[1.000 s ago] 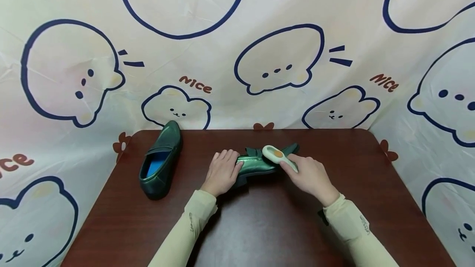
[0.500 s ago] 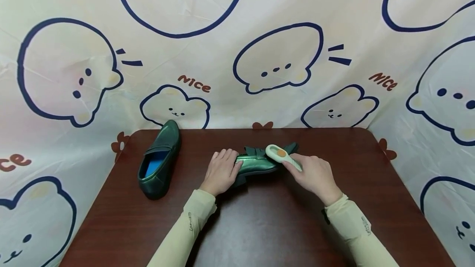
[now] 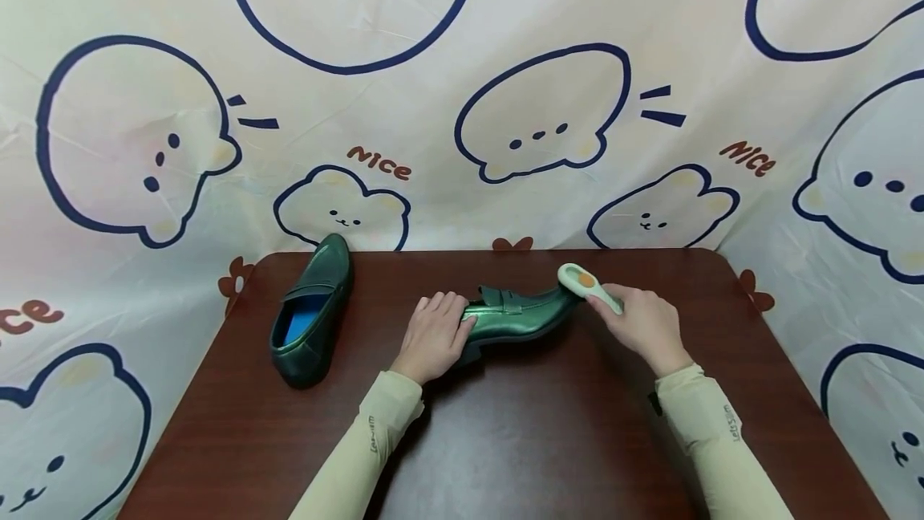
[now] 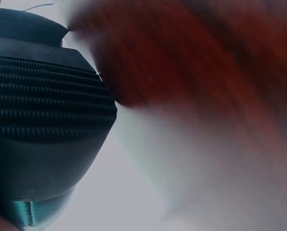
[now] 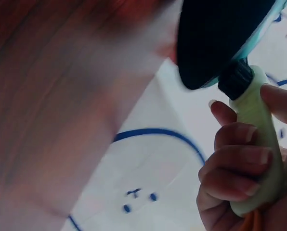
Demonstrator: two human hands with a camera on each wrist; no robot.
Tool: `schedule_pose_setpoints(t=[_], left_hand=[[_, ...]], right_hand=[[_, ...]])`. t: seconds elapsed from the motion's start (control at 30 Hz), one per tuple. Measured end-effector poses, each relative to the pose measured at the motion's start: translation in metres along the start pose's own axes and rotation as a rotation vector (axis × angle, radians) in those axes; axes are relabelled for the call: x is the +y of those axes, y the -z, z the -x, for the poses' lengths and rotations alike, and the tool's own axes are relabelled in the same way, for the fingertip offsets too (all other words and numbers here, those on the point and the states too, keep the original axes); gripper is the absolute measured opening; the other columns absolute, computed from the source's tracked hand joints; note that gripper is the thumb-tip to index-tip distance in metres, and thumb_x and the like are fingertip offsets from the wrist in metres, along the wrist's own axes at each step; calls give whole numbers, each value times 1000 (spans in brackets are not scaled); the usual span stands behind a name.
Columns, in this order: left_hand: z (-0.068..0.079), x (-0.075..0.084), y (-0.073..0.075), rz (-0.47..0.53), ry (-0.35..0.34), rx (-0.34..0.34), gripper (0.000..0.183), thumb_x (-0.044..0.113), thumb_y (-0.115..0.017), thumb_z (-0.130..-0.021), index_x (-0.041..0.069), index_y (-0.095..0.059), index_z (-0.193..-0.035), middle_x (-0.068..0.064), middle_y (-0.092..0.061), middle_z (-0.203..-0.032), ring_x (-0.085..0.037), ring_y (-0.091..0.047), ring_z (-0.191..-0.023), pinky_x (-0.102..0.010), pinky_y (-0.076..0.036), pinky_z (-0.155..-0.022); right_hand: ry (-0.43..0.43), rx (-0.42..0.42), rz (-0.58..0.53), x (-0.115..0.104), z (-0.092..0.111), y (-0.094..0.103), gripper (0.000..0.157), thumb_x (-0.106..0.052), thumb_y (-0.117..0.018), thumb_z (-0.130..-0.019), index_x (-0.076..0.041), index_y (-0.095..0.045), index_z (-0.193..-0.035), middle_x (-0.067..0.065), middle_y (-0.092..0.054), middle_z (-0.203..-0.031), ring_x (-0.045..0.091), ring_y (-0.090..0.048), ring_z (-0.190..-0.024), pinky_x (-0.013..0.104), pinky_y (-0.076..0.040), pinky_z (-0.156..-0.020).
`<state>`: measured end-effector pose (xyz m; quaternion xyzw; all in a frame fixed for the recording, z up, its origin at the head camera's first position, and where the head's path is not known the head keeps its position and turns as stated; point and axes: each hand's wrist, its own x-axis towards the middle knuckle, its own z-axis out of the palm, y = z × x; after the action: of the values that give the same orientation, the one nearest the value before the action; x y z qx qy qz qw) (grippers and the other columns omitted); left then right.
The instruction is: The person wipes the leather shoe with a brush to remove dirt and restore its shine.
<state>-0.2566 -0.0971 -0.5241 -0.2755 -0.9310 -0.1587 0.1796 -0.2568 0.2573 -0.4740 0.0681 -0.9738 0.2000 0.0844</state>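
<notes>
My left hand (image 3: 431,335) grips the heel end of a green leather loafer (image 3: 516,315), whose toe points right. In the left wrist view the loafer's ridged heel (image 4: 47,101) shows from below, so it is held off the table. My right hand (image 3: 645,327) holds a shoe brush (image 3: 588,286) with a pale green handle and an orange oval on its back. Short dark bristles (image 5: 236,79) touch the loafer's toe in the right wrist view, with fingers (image 5: 235,159) curled round the handle. The loafer's opening is mostly covered by the left hand.
A second green loafer (image 3: 312,311) with a blue insole stands on the table's left side, its toe toward the far edge. The dark brown table (image 3: 520,440) reaches back to a white cartoon-printed cloth (image 3: 426,119), which also hangs along both sides.
My right hand has moved the shoe brush rightward from the loafer's upper to the toe tip, uncovering the strap and front. My left hand and the loafer stay about where they were.
</notes>
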Motion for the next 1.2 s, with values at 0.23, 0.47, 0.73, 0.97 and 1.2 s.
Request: schedule_pose_setpoints(t=[0.23,0.47,0.73,0.97,1.2], left_hand=[[-1,1,-1,-21,-3,7,30,39,-42,-111,14,-58,-112,0,-55,-95,-17,-45,-87,-33,-34,-79],[2,0,-1,-4,8,-5,29,38,-44,-110,14,-58,-112,0,-56,-95,-18,-46,-87,-34,-34,-79],[3,0,0,0,8,9,28,38,-44,-110,14,-57,-109,-1,-54,-93,-19,-46,-86,-34,-33,-78],[1,-2,0,-5,-5,-7,31,39,-41,-111,13,-57,-113,0,-54,-94,-17,-45,-87,-33,-33,-79],[1,-1,-3,-28,-21,6,35,42,-37,-112,13,-57,-113,1,-53,-94,-17,-43,-85,-33,-33,-78]], right_hand=[[-41,23,5,21,-19,-4,52,-51,-61,-101,-8,-72,-128,20,-76,-98,29,-63,-68,35,-42,-49],[-29,13,-84,12,-17,-8,48,-50,-56,-105,-8,-70,-124,13,-71,-85,27,-60,-69,38,-44,-58],[238,-216,-302,-14,4,-16,31,-46,-64,-102,-22,-71,-119,-6,-64,-85,11,-55,-73,29,-46,-67],[194,-171,-272,8,6,-18,42,-41,-72,-98,-14,-72,-131,4,-75,-118,16,-63,-94,37,-52,-82],[45,-31,-167,39,-2,-13,53,-50,-65,-101,-9,-69,-134,18,-74,-121,29,-64,-91,48,-51,-80]])
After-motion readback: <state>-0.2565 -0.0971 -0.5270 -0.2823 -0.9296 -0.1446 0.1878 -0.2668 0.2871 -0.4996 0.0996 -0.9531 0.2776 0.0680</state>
